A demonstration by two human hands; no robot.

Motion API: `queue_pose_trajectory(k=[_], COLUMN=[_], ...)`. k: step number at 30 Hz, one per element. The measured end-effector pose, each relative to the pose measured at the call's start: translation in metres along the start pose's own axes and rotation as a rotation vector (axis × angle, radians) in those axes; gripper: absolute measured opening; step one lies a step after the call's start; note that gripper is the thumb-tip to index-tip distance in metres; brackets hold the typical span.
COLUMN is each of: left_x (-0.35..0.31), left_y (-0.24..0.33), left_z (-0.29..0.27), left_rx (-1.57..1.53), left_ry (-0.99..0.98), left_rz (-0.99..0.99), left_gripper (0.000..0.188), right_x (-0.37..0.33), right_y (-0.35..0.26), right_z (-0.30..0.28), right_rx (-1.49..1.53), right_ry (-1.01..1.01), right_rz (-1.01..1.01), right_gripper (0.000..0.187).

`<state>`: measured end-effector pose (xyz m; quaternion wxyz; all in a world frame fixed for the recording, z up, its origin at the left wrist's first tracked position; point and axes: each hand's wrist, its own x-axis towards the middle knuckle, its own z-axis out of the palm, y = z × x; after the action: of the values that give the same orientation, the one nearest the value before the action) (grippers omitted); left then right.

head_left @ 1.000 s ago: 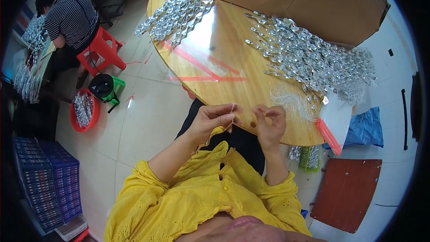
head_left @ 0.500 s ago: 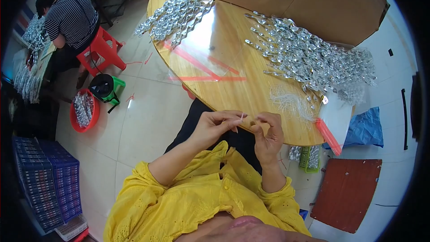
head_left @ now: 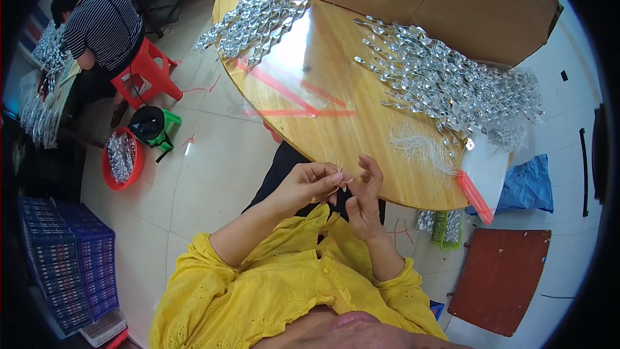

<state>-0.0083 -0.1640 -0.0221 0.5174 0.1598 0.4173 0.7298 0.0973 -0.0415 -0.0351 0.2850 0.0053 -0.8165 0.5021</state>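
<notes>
At the near edge of the round wooden table (head_left: 336,141), my left hand (head_left: 309,182) pinches thin white strings (head_left: 340,167) between thumb and fingertips. Short ends stick out above and below the pinch. Close beside it on the right is my right hand (head_left: 366,201), its index finger raised and its thumb held apart from it. Nothing shows clearly between those fingers; its other fingers are partly hidden near the strings. A loose heap of similar white strings (head_left: 420,148) lies on the table beyond my right hand.
Twisted silver strips (head_left: 445,77) cover the table's right side; more silver strips (head_left: 258,19) lie far left. A cardboard box (head_left: 439,0) stands behind. Clear bags with red edges (head_left: 290,100) lie flat. A person (head_left: 106,26) sits at another table. Blue crates (head_left: 68,258) stand lower left.
My right hand has moved left and slightly down, closer to my left hand. My left fingers have shifted a little left and down with the strings still pinched.
</notes>
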Motion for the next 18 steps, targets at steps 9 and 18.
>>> queue_pose_trajectory(k=[9,18], left_x=[-0.007,-0.010], left_y=[0.000,-0.009], left_z=[-0.008,-0.019], left_rx=[0.224,0.116], left_ry=[-0.109,-0.114], left_rz=[-0.163,-0.331], left_gripper=[0.019,0.021], right_x=[0.015,0.010], right_y=[-0.007,-0.001], right_z=[-0.017,-0.010], right_rx=[-0.526,-0.459], right_ry=[-0.221,-0.191], right_rz=[-0.265,-0.304], right_gripper=[0.019,0.012])
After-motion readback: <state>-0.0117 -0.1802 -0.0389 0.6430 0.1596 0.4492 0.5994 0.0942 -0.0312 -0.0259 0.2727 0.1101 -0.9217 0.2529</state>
